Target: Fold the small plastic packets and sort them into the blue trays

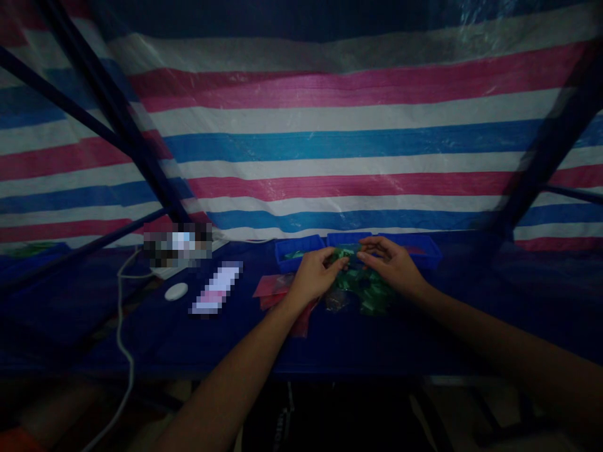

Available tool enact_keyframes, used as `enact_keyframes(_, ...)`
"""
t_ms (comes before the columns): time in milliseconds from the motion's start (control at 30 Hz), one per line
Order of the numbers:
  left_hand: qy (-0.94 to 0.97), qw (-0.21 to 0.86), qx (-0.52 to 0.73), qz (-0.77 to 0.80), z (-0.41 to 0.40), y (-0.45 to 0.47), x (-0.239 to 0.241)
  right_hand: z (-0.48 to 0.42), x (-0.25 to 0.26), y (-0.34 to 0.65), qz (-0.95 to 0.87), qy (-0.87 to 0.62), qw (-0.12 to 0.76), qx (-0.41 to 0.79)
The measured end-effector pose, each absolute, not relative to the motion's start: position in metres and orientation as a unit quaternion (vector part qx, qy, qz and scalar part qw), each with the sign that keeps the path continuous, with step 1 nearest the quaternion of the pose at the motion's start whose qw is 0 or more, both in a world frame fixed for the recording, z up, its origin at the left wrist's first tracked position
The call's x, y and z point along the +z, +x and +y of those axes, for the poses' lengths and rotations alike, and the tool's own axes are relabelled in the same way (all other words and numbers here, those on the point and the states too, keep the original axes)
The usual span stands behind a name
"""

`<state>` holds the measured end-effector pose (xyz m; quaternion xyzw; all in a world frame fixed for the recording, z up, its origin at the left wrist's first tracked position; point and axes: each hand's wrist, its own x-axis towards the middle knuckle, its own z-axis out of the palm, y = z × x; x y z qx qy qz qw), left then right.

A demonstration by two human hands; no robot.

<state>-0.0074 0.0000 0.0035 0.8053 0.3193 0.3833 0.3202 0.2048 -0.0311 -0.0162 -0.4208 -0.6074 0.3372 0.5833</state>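
My left hand (318, 271) is closed over the table, thumb against fingers, on a small green piece (346, 253) whose exact kind is too dim to tell. To its right, my right hand (390, 260) is curved with thumb and fingertips apart, and I see nothing held in it. Below both hands lies a loose pile of small green pieces (374, 292). A clear plastic bag (336, 300) sits at the pile's left side. Pink-red flat plastic sheets or bags (271, 285) lie beside and partly under my left forearm.
Blue trays, a left one (282, 254) and a right one (431, 251), line the table's back. Left are a blurred-out phone-like object (217, 289), a white round disc (176, 291), a power strip (172, 269) and a white cable (121, 326). Blue metal bars (151, 169) and striped sheeting (330, 144) enclose the table.
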Motion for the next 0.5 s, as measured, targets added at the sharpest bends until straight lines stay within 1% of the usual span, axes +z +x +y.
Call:
enact_keyframes(100, 0.818, 0.33, 0.353, 0.311, -0.0029, -0.0053, 0.0041, -0.0316, -0.0179, 0.2039, -0.622, -0.413, 0.551, 0.373)
enact_keyframes(200, 0.803, 0.364, 0.36, 0.305, -0.004, -0.0047, 0.0034, -0.034, -0.0174, 0.2021, -0.615, -0.415, 0.534, 0.406)
enact_keyframes(267, 0.789, 0.371, 0.374, 0.315, -0.0039, -0.0052, 0.0024, -0.0347, -0.0163, 0.2016, -0.596, -0.428, 0.543, 0.408)
enact_keyframes(367, 0.784, 0.353, 0.384, 0.336, -0.0037, -0.0059, 0.0013, -0.0324, -0.016, 0.2034, -0.573, -0.444, 0.564, 0.396)
enact_keyframes(500, 0.802, 0.359, 0.372, 0.301, -0.0054, -0.004, 0.0025, -0.0265, -0.0195, 0.2088, -0.554, -0.45, 0.6, 0.361)
